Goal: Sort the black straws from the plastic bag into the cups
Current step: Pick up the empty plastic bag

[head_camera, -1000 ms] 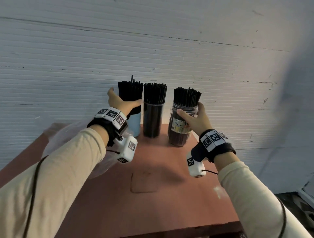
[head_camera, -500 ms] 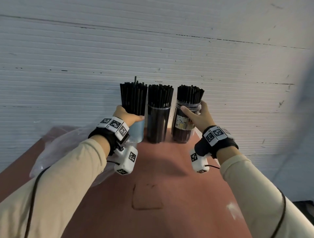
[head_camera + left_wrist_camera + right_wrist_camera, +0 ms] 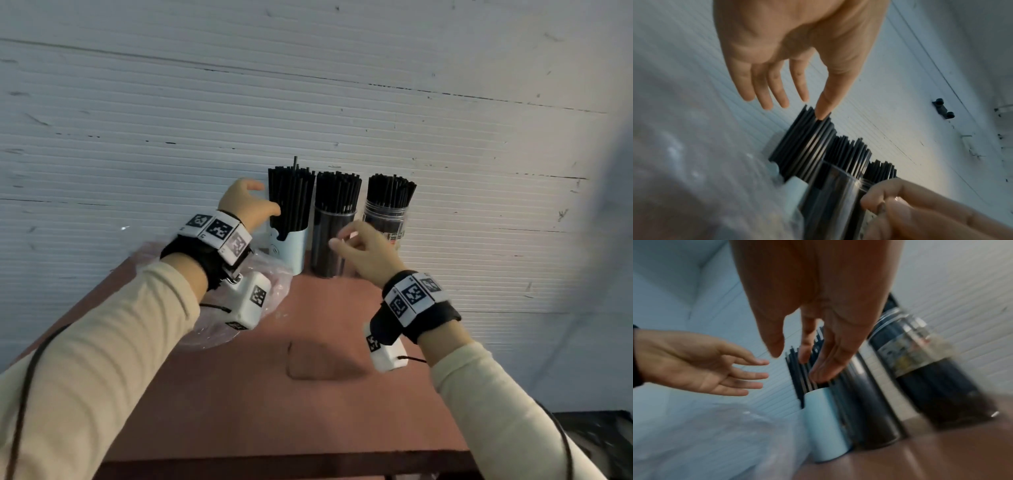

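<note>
Three cups stand in a row against the wall, each packed with upright black straws: a light blue cup [image 3: 291,251], a clear cup [image 3: 329,248] in the middle, and a clear labelled jar [image 3: 385,219] on the right. My left hand [image 3: 263,200] is open beside the blue cup's straws [image 3: 291,198], its thumb tip touching them near their tops [image 3: 818,128]. My right hand [image 3: 346,240] hangs relaxed in front of the middle cup and the jar, holding nothing. The clear plastic bag [image 3: 274,277] lies crumpled left of the blue cup, under my left wrist.
The cups stand on a reddish-brown table [image 3: 308,411] pushed against a white ribbed wall [image 3: 342,102]. The table's front edge [image 3: 274,460] runs below my forearms. A faint rectangular mark [image 3: 318,359] shows on the tabletop.
Both hands have let go of the outer cups. The left hand lifted off the blue cup to the straws' side; the right hand left the jar and moved left.
</note>
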`<state>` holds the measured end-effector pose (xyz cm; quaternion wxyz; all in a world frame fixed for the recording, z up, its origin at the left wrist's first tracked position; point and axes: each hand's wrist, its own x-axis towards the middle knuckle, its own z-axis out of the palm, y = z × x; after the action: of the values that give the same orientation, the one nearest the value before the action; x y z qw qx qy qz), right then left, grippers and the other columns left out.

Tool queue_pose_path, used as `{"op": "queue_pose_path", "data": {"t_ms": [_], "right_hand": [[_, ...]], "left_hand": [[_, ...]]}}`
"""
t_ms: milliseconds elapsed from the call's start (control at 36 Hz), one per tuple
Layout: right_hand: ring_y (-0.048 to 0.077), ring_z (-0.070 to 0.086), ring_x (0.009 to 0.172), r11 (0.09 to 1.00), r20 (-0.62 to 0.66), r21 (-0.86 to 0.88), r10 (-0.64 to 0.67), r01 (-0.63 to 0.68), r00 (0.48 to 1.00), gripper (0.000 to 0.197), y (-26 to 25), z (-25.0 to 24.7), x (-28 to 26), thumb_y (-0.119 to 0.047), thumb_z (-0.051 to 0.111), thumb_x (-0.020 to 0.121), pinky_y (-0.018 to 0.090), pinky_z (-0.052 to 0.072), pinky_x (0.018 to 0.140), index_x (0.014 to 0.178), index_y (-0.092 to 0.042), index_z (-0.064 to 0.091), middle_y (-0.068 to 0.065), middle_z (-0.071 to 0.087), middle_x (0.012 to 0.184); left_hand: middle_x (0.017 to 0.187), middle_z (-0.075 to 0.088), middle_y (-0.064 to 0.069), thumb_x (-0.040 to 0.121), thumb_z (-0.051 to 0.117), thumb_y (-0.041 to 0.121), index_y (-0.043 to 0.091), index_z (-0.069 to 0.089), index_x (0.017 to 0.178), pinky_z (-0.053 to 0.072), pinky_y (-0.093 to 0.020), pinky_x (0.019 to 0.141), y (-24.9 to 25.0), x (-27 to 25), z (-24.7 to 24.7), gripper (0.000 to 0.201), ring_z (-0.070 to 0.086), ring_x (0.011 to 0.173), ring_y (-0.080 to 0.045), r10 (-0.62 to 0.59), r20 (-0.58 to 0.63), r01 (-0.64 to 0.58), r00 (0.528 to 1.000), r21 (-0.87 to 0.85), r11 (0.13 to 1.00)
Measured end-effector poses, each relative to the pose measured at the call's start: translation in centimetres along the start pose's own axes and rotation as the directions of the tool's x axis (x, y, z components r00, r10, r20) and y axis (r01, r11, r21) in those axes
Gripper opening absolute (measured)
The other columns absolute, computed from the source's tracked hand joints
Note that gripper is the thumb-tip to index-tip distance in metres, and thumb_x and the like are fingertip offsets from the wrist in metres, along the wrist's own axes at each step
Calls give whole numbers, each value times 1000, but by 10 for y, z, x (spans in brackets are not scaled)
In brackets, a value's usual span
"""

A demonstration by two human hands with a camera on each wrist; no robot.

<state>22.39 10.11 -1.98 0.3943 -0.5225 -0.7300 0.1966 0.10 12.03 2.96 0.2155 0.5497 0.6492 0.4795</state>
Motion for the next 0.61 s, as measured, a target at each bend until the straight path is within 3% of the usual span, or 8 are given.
{"op": "queue_pose_path", "data": {"t_ms": [111, 167, 250, 361, 389, 444, 500, 611], "right_hand": [[28, 65, 81, 996, 425, 66, -81, 58, 901, 19, -32, 28, -10, -33, 61, 93, 36, 55, 77, 108, -21, 62, 13, 68, 88], [18, 63, 76, 997, 545, 19, -76, 79, 835, 18, -44, 40, -15, -32, 58, 95, 30, 54, 75, 111, -25, 64, 6, 66, 86], [7, 58, 70, 992, 667, -87, -9, 90, 745, 25, -54, 57, -16, -32, 56, 96, 20, 52, 68, 120, -29, 64, 0, 64, 85], [2, 58, 67, 954, 726, -279, 132, 113, 674, 42, -62, 73, -20, -38, 54, 97, 14, 47, 62, 138, -36, 49, -8, 62, 81], [2, 58, 67, 937, 725, -324, 158, 130, 670, 44, -64, 75, -22, -41, 53, 96, 15, 45, 62, 139, -37, 46, -10, 61, 81], [10, 64, 84, 895, 697, -418, 202, 159, 688, 46, -63, 80, -23, -48, 52, 94, 22, 48, 78, 140, -41, 46, -5, 66, 101], [22, 59, 112, 848, 653, -500, 237, 174, 720, 44, -59, 85, -22, -54, 50, 93, 29, 43, 99, 136, -46, 48, 3, 59, 132], [19, 55, 102, 881, 639, -459, 238, 113, 732, 48, -55, 82, -24, -47, 44, 98, 32, 42, 95, 144, -32, 42, 7, 53, 139]], "left_hand": [[100, 58, 3, 81, 72, 12, 19, 66, 99, 39, -24, 83, -2, -13, -37, 21, 54, 98, -16, 70, 95, -82, 993, 128, 988], [99, 58, 5, 81, 74, 15, 25, 66, 91, 39, -27, 89, -9, -18, -55, 16, 54, 102, -16, 60, 218, -110, 974, 227, 968], [101, 56, 10, 84, 73, 20, 30, 66, 100, 35, -34, 106, -24, -27, -78, 20, 49, 109, -15, -7, 438, -158, 899, 339, 927], [99, 57, 10, 87, 71, 18, 30, 66, 113, 36, -39, 105, -42, -44, -94, 29, 36, 95, -3, -62, 595, -191, 801, 351, 917], [99, 58, 7, 87, 70, 14, 30, 67, 110, 37, -37, 101, -45, -49, -96, 28, 16, 102, -4, -45, 585, -194, 809, 339, 920], [95, 60, 7, 86, 69, 6, 34, 68, 97, 39, -31, 91, -54, -55, -98, 30, 57, 99, -14, 3, 538, -207, 843, 318, 925], [95, 64, 4, 84, 69, 0, 36, 69, 89, 44, -27, 82, -62, -58, -101, 36, 56, 88, -12, 44, 499, -210, 866, 281, 936], [100, 69, -4, 86, 66, -2, 31, 68, 95, 49, -19, 63, -66, -67, -108, 34, 62, 80, -13, 107, 367, -171, 924, 146, 974]]}}
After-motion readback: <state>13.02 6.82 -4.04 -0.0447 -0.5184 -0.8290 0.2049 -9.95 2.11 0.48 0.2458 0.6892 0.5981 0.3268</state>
